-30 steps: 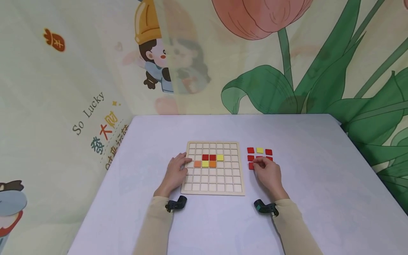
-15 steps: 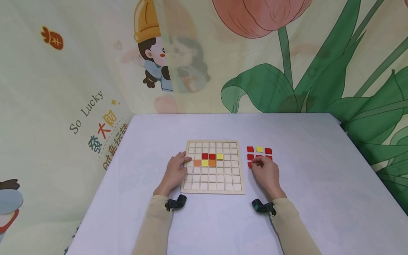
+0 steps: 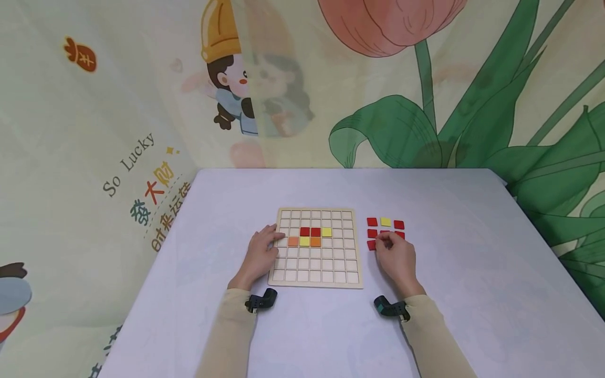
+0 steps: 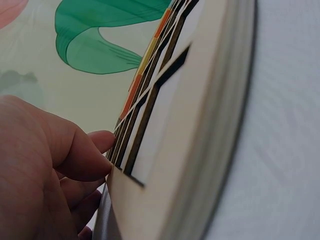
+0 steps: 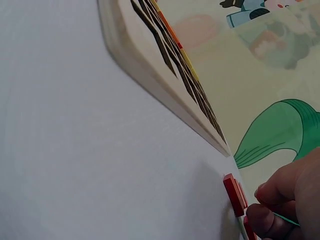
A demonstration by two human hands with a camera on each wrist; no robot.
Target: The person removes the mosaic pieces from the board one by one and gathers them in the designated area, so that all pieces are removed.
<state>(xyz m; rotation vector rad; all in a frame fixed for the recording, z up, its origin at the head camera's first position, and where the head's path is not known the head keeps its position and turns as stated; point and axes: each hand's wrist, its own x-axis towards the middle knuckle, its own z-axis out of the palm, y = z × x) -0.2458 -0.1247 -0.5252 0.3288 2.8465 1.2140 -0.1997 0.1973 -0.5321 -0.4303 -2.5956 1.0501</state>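
A square wooden grid board (image 3: 315, 273) lies on the table, with red, yellow and orange square tiles in some middle cells; one is the orange tile (image 3: 315, 241). On its left edge rests my left hand (image 3: 257, 257), fingers extended over the rim and thumb beside it. My right hand (image 3: 398, 260) is over the loose tiles right of the board, thumb and fingertips close together by the near-left red tile (image 3: 371, 245). A thin green line shows between them in the right wrist view. Whether they pinch a tile is unclear. The hand partly hides the tiles beneath.
Loose tiles stand in short rows right of the board, among them a yellow tile (image 3: 385, 222) and a red tile (image 3: 399, 224) at the back. A white cloth covers the table (image 3: 236, 199). Behind hangs a printed curtain (image 3: 368, 79). Black wrist cameras (image 3: 261, 301) sit at both cuffs.
The whole view shifts slightly with the head. Both hands keep nearly the same place, and the tiles on the board stay as they were.
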